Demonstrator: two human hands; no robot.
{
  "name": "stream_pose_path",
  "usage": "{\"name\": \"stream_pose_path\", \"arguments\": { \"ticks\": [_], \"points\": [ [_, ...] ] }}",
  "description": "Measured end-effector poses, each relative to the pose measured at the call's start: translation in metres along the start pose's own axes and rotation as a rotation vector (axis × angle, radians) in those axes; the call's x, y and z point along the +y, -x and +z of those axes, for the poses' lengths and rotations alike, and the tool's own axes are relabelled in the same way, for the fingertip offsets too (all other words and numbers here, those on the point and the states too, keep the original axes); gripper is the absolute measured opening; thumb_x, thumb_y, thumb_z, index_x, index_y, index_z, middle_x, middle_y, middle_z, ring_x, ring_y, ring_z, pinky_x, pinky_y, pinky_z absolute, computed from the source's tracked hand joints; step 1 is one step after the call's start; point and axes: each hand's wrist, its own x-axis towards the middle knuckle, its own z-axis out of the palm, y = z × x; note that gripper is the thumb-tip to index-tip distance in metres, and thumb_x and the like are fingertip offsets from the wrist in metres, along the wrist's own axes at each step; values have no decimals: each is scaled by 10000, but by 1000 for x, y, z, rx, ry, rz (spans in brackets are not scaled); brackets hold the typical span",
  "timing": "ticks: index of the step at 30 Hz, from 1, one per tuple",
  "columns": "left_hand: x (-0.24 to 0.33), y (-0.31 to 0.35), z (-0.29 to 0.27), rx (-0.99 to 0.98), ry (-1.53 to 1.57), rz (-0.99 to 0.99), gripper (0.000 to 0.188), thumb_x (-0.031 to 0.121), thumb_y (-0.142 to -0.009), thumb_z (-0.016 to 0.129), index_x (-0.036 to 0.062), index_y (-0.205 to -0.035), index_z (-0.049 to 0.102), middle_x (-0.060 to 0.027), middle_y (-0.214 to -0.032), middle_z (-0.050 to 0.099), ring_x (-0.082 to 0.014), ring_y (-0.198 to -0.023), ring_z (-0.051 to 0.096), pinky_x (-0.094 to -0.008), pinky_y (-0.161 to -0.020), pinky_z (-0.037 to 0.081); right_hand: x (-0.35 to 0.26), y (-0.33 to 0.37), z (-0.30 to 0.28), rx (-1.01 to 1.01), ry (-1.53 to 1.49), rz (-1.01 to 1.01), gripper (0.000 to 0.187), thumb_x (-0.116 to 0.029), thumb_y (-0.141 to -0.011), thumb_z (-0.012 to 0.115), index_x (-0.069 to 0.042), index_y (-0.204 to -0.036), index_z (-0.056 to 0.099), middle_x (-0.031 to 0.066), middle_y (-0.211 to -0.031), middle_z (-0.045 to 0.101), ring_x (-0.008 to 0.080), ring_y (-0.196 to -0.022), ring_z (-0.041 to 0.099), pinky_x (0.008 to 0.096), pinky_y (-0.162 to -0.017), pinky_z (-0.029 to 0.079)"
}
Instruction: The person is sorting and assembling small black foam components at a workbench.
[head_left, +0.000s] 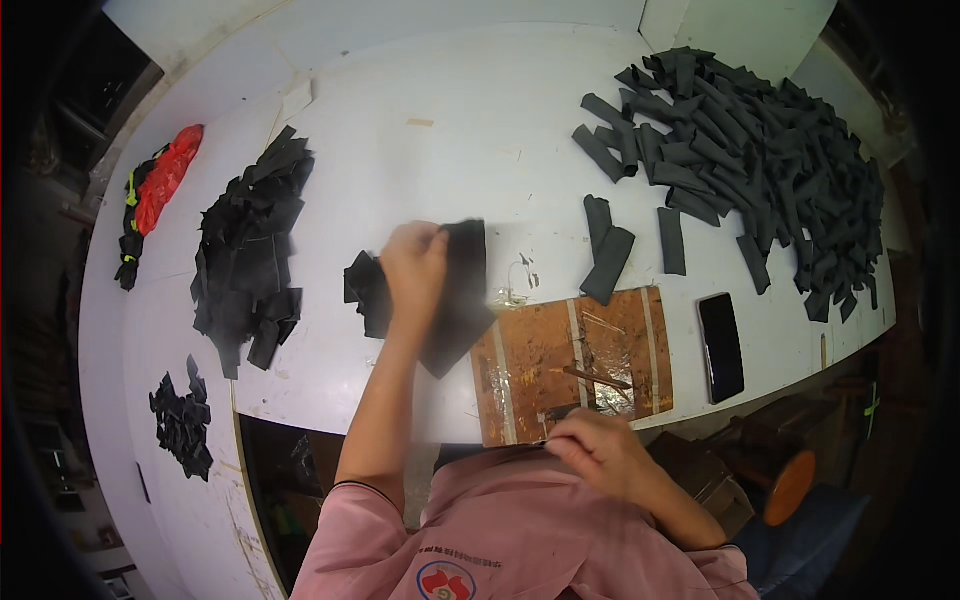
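Observation:
My left hand [415, 262] is closed, its thumb and fingers pinching the top of a flat black fabric piece [462, 290]. That piece hangs over the white table just left of the brown board and looks slightly blurred. Under and beside the hand, a small stack of black fabric pieces [371, 300] lies on the table. My right hand [598, 445] is curled closed at the board's near edge. Something small and thin shows by its fingertips, too small to name. On the worn brown board [530, 350], banded with pale tape strips, rest thin brown sticks [598, 377].
A large heap of dark rolled fabric tubes [760, 160] fills the far right, with several loose tubes [608, 265] nearer. A phone [720, 347] lies right of the board. Leftward are black fabric piles [250, 250], [182, 420] and a red plastic bag [168, 180]. An orange stool [790, 488] stands below.

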Motion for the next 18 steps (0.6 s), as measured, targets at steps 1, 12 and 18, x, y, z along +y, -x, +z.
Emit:
{"name": "stream_pose_path", "arguments": {
  "ticks": [1, 12, 18],
  "points": [
    [18, 1, -15, -2, 241, -114, 85, 62, -726, 630, 3, -705, 572, -32, -564, 526, -101, -481, 475, -220, -449, 353, -2, -3, 6, 1, -8, 3, 83, -89, -778, 584, -15, -777, 548, 119, -696, 538, 259, -595, 540, 313, -523, 424],
    [80, 59, -107, -219, 833, -454, 76, 18, -738, 631, 33, -755, 558, 1, -534, 503, -64, -408, 420, -179, -384, 303, -36, -54, 36, 510, 335, -330, 351, -144, -714, 663, 36, -971, 506, 130, -850, 531, 266, -728, 539, 326, -633, 438],
    [71, 82, -109, -592, 787, -424, 104, -4, -720, 637, 32, -789, 569, 9, -616, 540, -56, -526, 484, -187, -469, 374, -17, -69, 37, 172, -440, 184, 435, -166, -666, 732, 35, -1002, 544, 80, -833, 563, 118, -789, 524, 246, -673, 430]
  ]
}}
